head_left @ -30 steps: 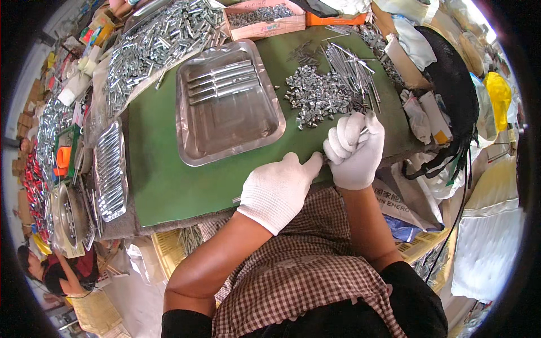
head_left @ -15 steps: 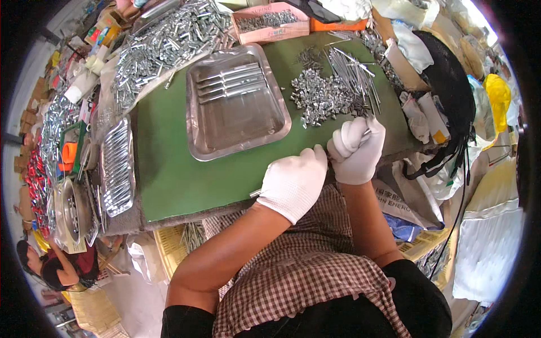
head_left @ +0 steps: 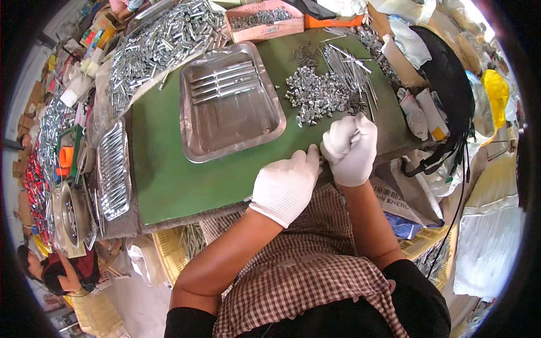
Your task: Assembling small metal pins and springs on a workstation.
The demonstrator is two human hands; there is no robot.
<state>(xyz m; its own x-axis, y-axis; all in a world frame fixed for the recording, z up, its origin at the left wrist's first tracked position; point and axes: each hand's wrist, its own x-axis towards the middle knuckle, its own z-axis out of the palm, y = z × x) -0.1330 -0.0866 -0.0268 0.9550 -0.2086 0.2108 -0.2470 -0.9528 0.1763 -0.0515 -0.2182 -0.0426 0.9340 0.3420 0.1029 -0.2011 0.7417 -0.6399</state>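
My left hand, in a white glove, is closed over the near edge of the green mat. The end of a slim metal rod sticks out by its wrist; the rest is hidden under the palm. My right hand, gloved too, is curled beside it, nearly touching; what its fingers hold is hidden. Beyond the hands lie a heap of small silver metal fittings and a bundle of thin metal rods. To the left stands a steel tray with several shiny metal rods inside.
A clear plastic tray of metal rods sits at the mat's left. Behind are a large pile of metal tubes and a pink box of small parts. A black mesh bag stands at right. Another person is at lower left.
The view has shifted slightly. The thin piece seen at my right fingers is now hidden, and that hand is curled tighter. Less of the rod shows by my left wrist.
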